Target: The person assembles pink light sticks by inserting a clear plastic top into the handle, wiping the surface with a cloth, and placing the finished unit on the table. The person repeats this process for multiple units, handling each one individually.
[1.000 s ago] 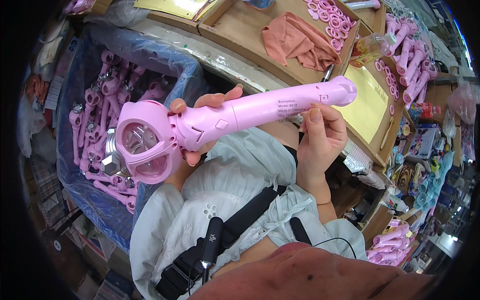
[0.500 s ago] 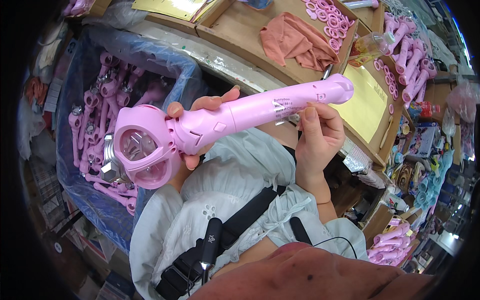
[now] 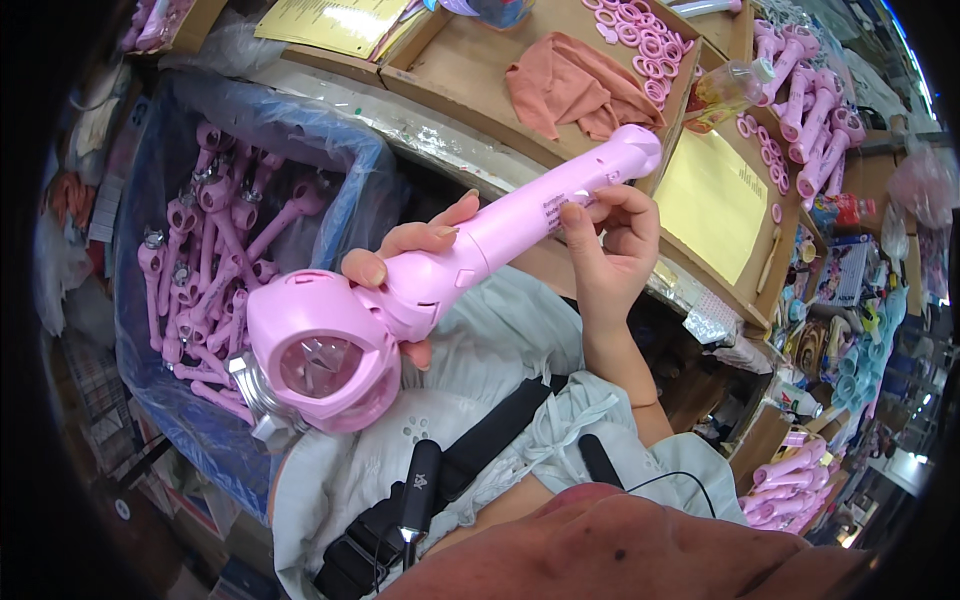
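Cluttered workbench [image 3: 470,70] behind, left hand [image 3: 405,260] gripping pink wand toy [image 3: 440,280], right hand [image 3: 615,240] pinching its handle.

1. Pale mint-white garment [image 3: 470,400], lightly creased, centre of frame.
2. Black strap [image 3: 480,440] running diagonally across it, lower centre.
3. Thin black cable [image 3: 665,478], lower right.
4. Bare forearms, no sleeves.

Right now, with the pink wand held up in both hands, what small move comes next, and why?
Probably press the label flat with the right hand: its fingertips sit on a small white label on the pink wand, while the left hand steadies the neck.
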Demonstrator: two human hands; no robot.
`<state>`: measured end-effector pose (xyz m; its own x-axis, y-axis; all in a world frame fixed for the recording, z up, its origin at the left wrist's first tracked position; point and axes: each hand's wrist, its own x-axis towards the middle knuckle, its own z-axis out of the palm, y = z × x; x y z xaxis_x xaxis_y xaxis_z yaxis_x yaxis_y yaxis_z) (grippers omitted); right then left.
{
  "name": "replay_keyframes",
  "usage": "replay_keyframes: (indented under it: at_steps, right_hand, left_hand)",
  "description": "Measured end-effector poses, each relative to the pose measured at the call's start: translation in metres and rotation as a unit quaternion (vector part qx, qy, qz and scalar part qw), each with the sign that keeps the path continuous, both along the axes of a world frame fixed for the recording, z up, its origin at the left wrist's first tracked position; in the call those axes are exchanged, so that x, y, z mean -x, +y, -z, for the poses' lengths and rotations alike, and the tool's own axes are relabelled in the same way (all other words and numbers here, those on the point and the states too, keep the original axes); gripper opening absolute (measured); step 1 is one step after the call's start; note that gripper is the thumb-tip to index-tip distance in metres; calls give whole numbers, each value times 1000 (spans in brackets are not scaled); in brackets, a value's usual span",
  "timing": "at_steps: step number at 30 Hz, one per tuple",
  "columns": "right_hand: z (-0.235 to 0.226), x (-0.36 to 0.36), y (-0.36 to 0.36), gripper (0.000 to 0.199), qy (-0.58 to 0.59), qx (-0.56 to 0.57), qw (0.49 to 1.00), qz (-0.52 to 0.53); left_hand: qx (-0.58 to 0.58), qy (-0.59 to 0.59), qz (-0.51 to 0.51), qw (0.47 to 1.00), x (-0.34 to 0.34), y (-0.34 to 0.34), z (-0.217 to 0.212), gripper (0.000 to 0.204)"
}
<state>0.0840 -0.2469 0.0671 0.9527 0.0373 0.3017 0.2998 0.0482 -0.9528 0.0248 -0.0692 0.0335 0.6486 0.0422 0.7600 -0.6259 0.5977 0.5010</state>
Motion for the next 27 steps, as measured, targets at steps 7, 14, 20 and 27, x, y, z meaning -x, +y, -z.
replay_keyframes:
  at_steps: [7,14,20,27]
  right_hand:
    - [4,-32,-38,57,-50,165,975,139]
    - [-15,-34,-55,37,-104,386,852,-337]
    - [18,9,9,41,-26,312,947,-76]
    - [24,35,21,46,6,268,961,-71]
  left_hand:
    - [-5,47,44,998,5,24,-4,75]
    - [48,161,177,970,-29,52,-29,85]
    - [-73,328,-260,905,-61,-17,-21,63]
    - [-80,303,-268,911,-60,-30,1,57]
